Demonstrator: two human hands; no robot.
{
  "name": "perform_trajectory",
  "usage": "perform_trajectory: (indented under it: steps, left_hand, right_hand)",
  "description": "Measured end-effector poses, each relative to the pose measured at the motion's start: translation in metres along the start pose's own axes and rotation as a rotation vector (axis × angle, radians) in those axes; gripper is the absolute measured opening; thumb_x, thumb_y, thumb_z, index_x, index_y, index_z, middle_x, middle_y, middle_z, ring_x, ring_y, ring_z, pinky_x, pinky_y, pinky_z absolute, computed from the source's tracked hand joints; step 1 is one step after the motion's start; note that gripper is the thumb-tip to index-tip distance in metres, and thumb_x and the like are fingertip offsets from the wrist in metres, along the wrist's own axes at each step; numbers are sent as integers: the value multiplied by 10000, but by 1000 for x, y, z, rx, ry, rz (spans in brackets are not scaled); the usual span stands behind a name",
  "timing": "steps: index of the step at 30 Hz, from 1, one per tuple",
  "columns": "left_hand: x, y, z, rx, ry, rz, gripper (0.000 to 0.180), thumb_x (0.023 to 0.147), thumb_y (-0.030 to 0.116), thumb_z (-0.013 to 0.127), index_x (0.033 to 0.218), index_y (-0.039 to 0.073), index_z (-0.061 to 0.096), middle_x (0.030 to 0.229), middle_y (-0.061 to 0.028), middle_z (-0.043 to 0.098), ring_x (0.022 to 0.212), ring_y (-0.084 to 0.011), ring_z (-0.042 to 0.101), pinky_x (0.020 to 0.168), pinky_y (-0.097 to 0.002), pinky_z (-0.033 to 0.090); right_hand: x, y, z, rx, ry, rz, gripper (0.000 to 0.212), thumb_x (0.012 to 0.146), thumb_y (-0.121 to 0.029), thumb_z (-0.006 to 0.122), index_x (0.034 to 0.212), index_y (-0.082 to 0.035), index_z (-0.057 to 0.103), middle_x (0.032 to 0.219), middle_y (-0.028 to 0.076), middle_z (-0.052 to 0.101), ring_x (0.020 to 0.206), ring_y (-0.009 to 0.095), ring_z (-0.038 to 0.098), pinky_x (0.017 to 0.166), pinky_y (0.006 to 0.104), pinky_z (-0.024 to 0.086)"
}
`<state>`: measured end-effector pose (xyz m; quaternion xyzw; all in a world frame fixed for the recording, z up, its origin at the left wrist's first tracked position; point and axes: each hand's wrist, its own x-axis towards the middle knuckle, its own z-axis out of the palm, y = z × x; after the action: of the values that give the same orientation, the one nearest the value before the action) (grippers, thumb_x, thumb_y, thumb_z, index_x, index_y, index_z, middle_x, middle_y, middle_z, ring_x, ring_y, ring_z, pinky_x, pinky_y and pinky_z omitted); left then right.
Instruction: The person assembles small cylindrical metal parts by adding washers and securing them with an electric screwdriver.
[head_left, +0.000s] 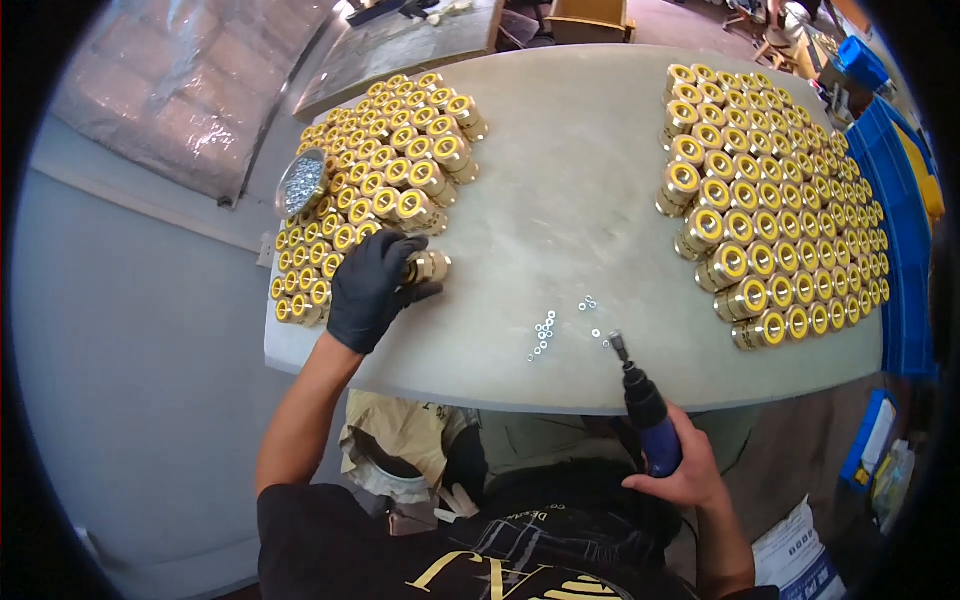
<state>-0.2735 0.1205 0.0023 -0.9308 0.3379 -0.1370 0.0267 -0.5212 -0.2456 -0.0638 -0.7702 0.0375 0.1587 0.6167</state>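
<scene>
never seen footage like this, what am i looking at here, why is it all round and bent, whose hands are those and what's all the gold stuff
There is no machine here: a person wears a wide fisheye camera on the head, looking down at their own two hands. That lens bends straight edges, so the picture looks round.

The pale table holds two big groups of brass rings: one on the left, one on the right. A round dish of small silvery parts sits among the left group. A few small metal nuts lie loose near the front edge.

The left hand, in a black glove, grips one brass ring at the edge of the left group. The bare right hand holds a blue power screwdriver, its tip pointing toward the nuts.
</scene>
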Motion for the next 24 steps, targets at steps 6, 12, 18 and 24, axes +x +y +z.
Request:
perform_trajectory:
  steps: [6, 12, 18, 24]
  left_hand:
    - [-6, 46, -32, -1433, -232, -611, 444, 823, 177, 811, 1178, 42, 580, 1053, -56, 651, 856, -153, 653, 676, -281, 563]
    - [-5, 69, -34, -1677, -293, -551, 476, 810, 209, 830, 1160, 28, 563, 1055, -62, 627, 836, -135, 634, 644, -266, 568]
    - [-2, 83, -39, -1671, -342, -473, 435, 808, 140, 824, 1138, 42, 558, 1095, -57, 608, 893, -131, 622, 643, -261, 568]
    - [-2, 82, -34, -1453, -305, -183, 412, 784, 102, 834, 1096, 48, 570, 1100, -56, 615, 959, -124, 604, 835, -286, 522]
  right_hand:
    - [9, -17, 7, -137, -135, -209, 904, 711, -274, 883, 1443, -15, 420, 1311, 208, 603, 1142, 350, 643, 938, 380, 520]
    - [10, -15, 14, -196, -97, -358, 891, 713, -269, 860, 1456, -42, 424, 1304, 192, 608, 1095, 353, 652, 882, 398, 560]
    - [10, -12, 13, -245, -73, -406, 896, 702, -257, 862, 1454, -40, 426, 1274, 180, 626, 1037, 331, 671, 825, 383, 577]
    - [10, -13, 12, -282, -114, -358, 884, 697, -256, 864, 1449, -66, 440, 1222, 166, 653, 980, 335, 683, 763, 386, 583]
